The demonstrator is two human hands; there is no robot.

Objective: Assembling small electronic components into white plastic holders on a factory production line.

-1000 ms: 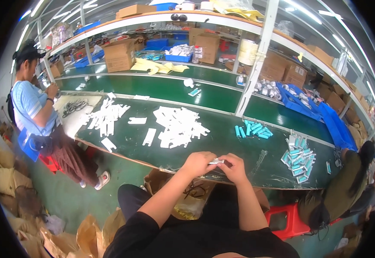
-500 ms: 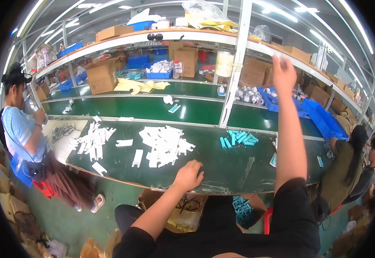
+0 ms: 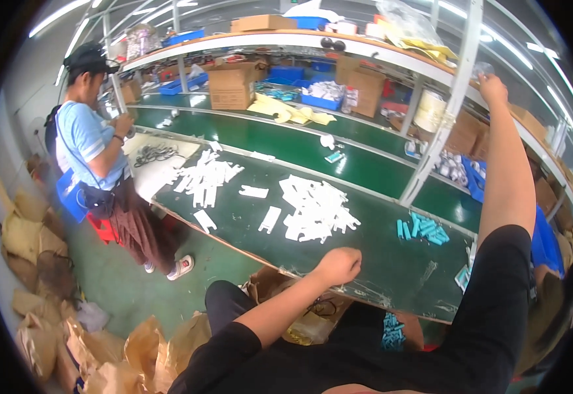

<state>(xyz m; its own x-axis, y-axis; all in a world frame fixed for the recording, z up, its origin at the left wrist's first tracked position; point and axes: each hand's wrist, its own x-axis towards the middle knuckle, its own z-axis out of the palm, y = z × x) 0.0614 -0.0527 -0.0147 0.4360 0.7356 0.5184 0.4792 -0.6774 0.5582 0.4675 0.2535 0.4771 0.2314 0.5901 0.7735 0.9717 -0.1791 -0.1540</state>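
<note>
My left hand [image 3: 340, 265] rests at the near edge of the green-topped table [image 3: 391, 282], its fingers curled into a loose fist with nothing showing in them. A heap of white plastic pieces [image 3: 316, 207] lies just beyond it. My right arm is raised to the upper shelf [image 3: 411, 61]. Up there my right hand [image 3: 494, 89] has its fingers closed beside a clear plastic bag [image 3: 483, 68]; what they grip, if anything, is hidden. Several teal cylinders [image 3: 424, 228] form a small pile on the table to the right of the white heap.
A second white heap [image 3: 206, 176] lies farther left, near a person [image 3: 93, 144] standing at the table's end. A metal post [image 3: 445, 118] rises at the table's far edge. Below the near edge, an open box holds teal cylinders [image 3: 393, 331]. Brown paper bags [image 3: 145, 348] stand at lower left.
The whole view has swung to the right. My left hand's spread fingers have curled in. My right hand remains raised and now appears beside the clear bag on the shelf.
</note>
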